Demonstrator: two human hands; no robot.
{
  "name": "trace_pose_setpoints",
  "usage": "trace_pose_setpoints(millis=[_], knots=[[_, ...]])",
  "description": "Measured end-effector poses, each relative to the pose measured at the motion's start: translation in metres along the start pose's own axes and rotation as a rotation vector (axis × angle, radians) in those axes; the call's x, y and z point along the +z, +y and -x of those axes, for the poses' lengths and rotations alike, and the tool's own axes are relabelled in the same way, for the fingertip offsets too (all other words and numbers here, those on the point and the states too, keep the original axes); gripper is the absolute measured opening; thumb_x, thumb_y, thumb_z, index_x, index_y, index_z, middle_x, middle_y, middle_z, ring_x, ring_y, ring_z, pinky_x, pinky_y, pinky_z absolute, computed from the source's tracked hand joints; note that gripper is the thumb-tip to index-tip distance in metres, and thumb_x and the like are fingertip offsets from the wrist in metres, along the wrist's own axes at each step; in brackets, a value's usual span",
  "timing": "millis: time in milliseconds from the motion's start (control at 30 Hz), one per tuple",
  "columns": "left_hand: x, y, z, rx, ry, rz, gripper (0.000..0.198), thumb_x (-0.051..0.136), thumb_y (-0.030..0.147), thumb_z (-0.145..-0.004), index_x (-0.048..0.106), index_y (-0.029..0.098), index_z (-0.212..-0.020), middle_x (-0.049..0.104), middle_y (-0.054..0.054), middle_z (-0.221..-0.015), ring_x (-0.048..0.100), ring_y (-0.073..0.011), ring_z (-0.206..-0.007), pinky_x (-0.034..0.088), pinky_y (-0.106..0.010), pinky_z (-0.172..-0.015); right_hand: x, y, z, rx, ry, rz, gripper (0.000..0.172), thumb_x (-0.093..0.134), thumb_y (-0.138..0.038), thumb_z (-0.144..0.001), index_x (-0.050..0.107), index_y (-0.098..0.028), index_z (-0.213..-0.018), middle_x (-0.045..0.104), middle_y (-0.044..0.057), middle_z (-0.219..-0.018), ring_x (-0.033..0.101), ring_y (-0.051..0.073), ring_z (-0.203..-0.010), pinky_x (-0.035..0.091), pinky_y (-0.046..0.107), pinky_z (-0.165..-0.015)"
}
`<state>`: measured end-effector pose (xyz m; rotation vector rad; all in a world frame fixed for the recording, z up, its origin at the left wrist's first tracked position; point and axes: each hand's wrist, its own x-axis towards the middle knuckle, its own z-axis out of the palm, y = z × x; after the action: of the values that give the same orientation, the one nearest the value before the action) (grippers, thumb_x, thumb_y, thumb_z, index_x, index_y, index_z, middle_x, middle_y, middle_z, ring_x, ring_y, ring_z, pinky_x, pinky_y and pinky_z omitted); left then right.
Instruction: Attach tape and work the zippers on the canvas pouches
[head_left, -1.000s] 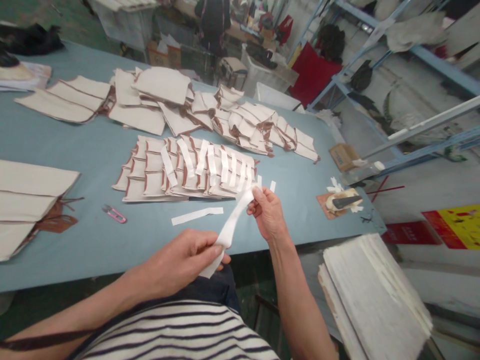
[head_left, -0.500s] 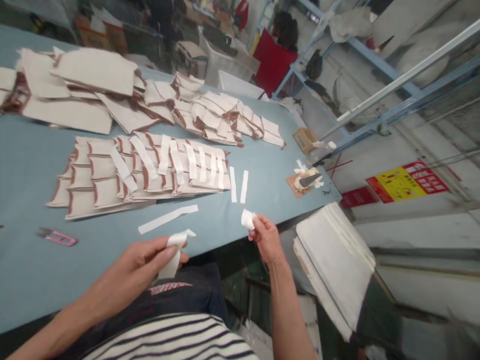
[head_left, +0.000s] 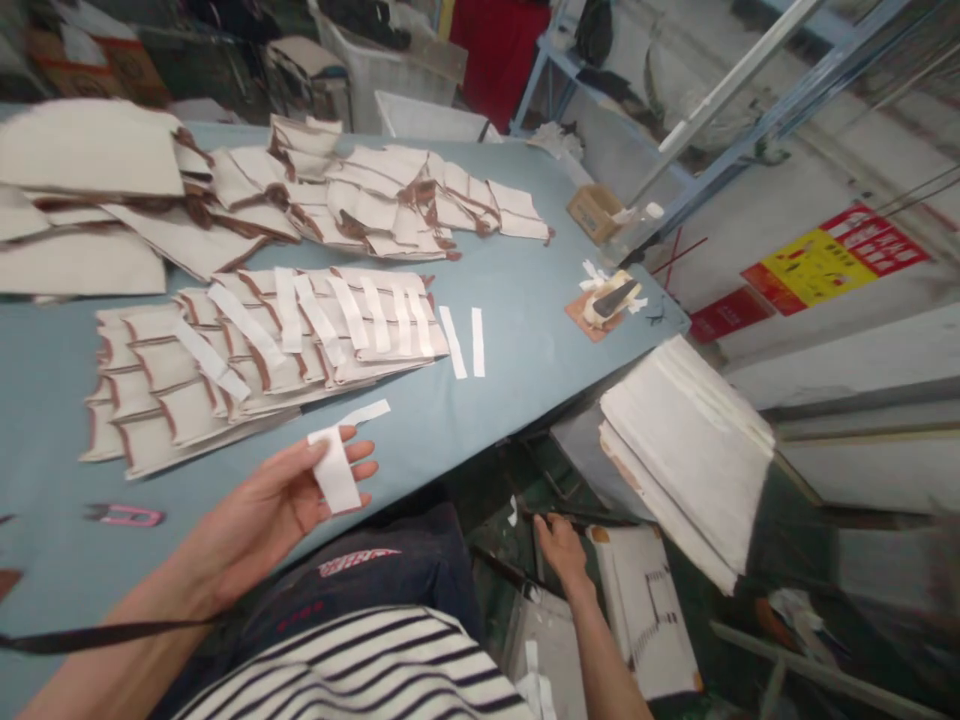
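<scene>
Strip (head_left: pixel 337 478) stays pinched in left hand (head_left: pixel 289 492); right hand (head_left: pixel 561 548) has dropped, grip loosened and empty.

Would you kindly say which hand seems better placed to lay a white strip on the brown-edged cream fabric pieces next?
Probably the left hand: it holds a white strip near the cream pieces, while the right hand is down beyond the blue table.

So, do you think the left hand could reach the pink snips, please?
Probably yes: the pink snips lie uncovered on the table nearby with nothing between, though the left hand holds a white strip.
</scene>
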<state>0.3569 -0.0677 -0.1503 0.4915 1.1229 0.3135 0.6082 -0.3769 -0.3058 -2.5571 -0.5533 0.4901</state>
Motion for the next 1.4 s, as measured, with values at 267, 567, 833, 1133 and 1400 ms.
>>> trace_pose_setpoints(millis=[267, 567, 833, 1133, 1400], knots=[[0.011, 0.007, 0.001, -0.053, -0.055, 0.172, 0.025, 0.057, 0.01, -0.104, 0.077, 0.012, -0.119, 0.083, -0.019, -0.128, 0.085, -0.0297, -0.096, 0.075, -0.042, -0.066, 0.026, -0.114, -0.012, -0.383, -0.033, -0.315, 0.032, 0.067, -0.045, -0.102, 0.078, -0.022, -0.122, 0.084, 0.013, -0.117, 0.081, 0.03, -0.103, 0.063, 0.05, -0.102], [-0.007, -0.005, 0.011, 0.049, -0.275, -0.002, 0.026, 0.086, 0.033, -0.093, 0.083, 0.013, -0.109, 0.085, -0.017, -0.116, 0.081, -0.0287, -0.102, 0.07, -0.032, -0.071, -0.028, -0.266, -0.012, -1.277, -0.186, -0.508, 0.027, 0.066, -0.018, -0.101, 0.077, -0.028, -0.124, 0.085, 0.009, -0.117, 0.079, 0.026, -0.11, 0.063, 0.044, -0.101], [-0.016, 0.004, 0.03, 0.07, -0.461, -0.458, 0.062, 0.083, 0.075, -0.083, 0.088, 0.015, -0.094, 0.086, -0.011, -0.082, 0.074, -0.0164, -0.066, 0.058, -0.021, -0.065, 0.0, -0.324, -0.043, -1.029, -1.268, -0.438, 0.031, 0.067, -0.046, -0.098, 0.078, -0.021, -0.112, 0.081, 0.004, -0.098, 0.076, 0.021, -0.088, 0.059, 0.031, -0.078], [-0.055, -0.005, 0.046, 0.154, -0.314, -0.511, 0.072, 0.077, 0.087, -0.08, 0.082, 0.015, -0.081, 0.083, -0.009, -0.073, 0.07, -0.0157, -0.061, 0.054, -0.023, -0.063, 0.024, -0.334, -0.029, -0.957, -1.319, -0.243, 0.028, 0.073, -0.042, -0.093, 0.071, -0.019, -0.077, 0.067, -0.002, -0.072, 0.055, 0.013, -0.069, 0.039, 0.025, -0.066], [-0.124, -0.013, 0.073, 0.317, -0.05, -0.33, 0.049, 0.084, 0.065, -0.086, 0.073, 0.017, -0.09, 0.084, -0.004, -0.084, 0.073, -0.0141, -0.071, 0.057, -0.022, -0.07, 0.057, -0.358, 0.02, -0.808, -1.152, -0.446, 0.038, 0.066, -0.051, -0.094, 0.056, -0.022, -0.071, 0.048, -0.006, -0.063, 0.042, 0.012, -0.06, 0.034, 0.025, -0.058]])
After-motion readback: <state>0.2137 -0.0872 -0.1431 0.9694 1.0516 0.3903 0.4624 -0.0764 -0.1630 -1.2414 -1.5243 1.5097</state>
